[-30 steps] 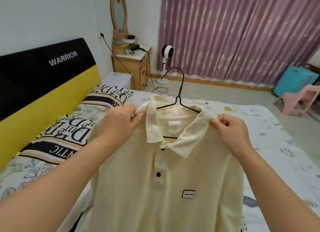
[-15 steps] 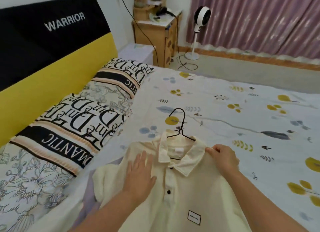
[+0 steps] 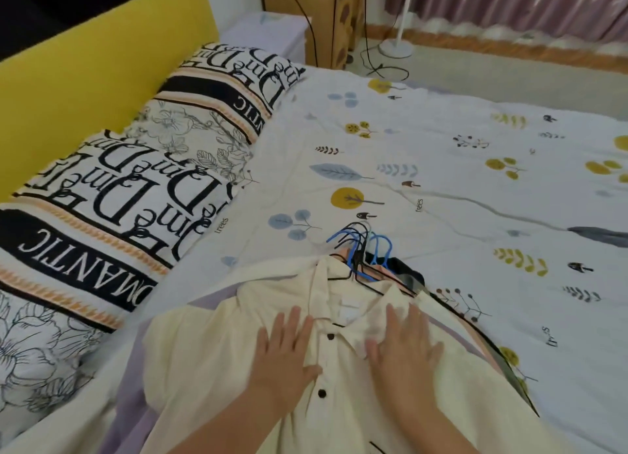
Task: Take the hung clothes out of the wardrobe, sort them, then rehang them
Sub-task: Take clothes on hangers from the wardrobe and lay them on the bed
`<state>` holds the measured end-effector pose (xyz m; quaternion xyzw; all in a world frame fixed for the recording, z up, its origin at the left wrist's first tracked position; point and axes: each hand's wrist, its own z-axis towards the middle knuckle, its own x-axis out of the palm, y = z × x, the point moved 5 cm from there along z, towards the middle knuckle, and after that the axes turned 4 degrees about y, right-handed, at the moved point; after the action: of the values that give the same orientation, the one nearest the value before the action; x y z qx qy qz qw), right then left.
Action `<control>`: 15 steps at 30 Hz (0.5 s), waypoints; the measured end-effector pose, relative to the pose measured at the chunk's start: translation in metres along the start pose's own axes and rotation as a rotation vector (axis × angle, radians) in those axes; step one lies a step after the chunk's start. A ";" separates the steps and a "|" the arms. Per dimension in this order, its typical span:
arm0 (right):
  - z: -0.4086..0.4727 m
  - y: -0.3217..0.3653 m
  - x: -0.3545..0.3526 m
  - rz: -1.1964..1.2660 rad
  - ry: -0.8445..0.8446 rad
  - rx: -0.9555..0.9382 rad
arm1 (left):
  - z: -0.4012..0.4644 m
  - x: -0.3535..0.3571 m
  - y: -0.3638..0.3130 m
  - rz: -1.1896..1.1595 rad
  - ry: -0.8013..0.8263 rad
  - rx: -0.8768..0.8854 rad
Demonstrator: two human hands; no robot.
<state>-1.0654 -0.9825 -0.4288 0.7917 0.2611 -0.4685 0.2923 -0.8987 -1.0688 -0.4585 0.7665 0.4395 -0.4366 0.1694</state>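
Observation:
A cream polo shirt [image 3: 210, 358] with black buttons lies face up on the bed, on top of a stack of other hung clothes. Lilac fabric [image 3: 136, 379] shows under it on the left, and pink and dark edges [image 3: 475, 338] on the right. Black and blue hanger hooks [image 3: 360, 246] bunch together above the collar. My left hand [image 3: 283, 355] lies flat on the shirt's chest, left of the button placket. My right hand [image 3: 404, 346] lies flat on the shirt just right of the placket, below the collar. Neither hand holds anything.
The bed sheet [image 3: 458, 182] is white with leaf and tree prints. Two lettered pillows [image 3: 112, 195] lie along the yellow headboard [image 3: 85, 73] on the left. Beyond the bed are a wooden cabinet [image 3: 326, 19], a fan stand [image 3: 396, 46], cables and a pink curtain [image 3: 509, 2].
The shirt went from held up by its shoulders to lying on the clothes stack on the bed. Both hands released it and now press flat on its chest; the view tilted down.

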 end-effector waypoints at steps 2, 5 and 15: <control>-0.010 0.007 0.023 -0.104 0.050 -0.082 | 0.009 0.011 0.003 -0.017 -0.066 -0.017; -0.006 0.000 0.045 -0.185 0.163 -0.094 | 0.006 -0.001 -0.004 0.028 -0.012 0.019; -0.037 0.010 -0.029 -0.048 0.408 -0.119 | -0.049 -0.057 -0.004 -0.054 0.164 0.009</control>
<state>-1.0491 -0.9670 -0.3857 0.8451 0.3606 -0.2893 0.2684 -0.8899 -1.0646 -0.3836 0.7883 0.4703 -0.3787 0.1178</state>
